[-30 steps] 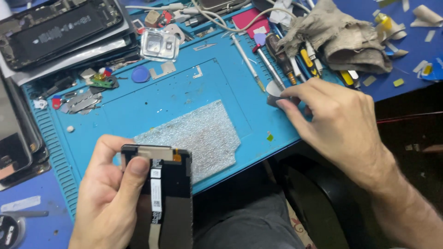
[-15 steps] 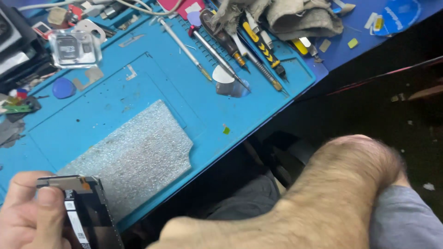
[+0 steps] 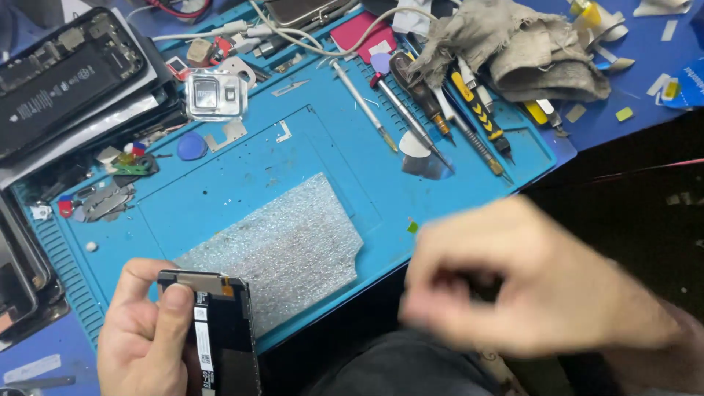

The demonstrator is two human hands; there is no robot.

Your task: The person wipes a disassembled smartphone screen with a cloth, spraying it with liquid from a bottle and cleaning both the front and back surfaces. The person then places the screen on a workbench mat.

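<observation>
My left hand grips a black phone display panel at the bottom left, thumb pressed on its top edge. The panel stands over the near edge of the blue work mat, just in front of a silvery bubble sheet. My right hand is blurred by motion at the lower right, off the mat's near edge, with its fingers curled. Whether it holds anything is unclear.
Screwdrivers and tweezers lie at the mat's back right beside a grey cloth. A clear pick rests near them. An opened phone sits at the far left, and a clear plastic case and small parts lie along the mat's left.
My right hand left the pick at the mat's right edge, swung down off the table, and now is back up near the mat's front edge. My left hand keeps the panel.
</observation>
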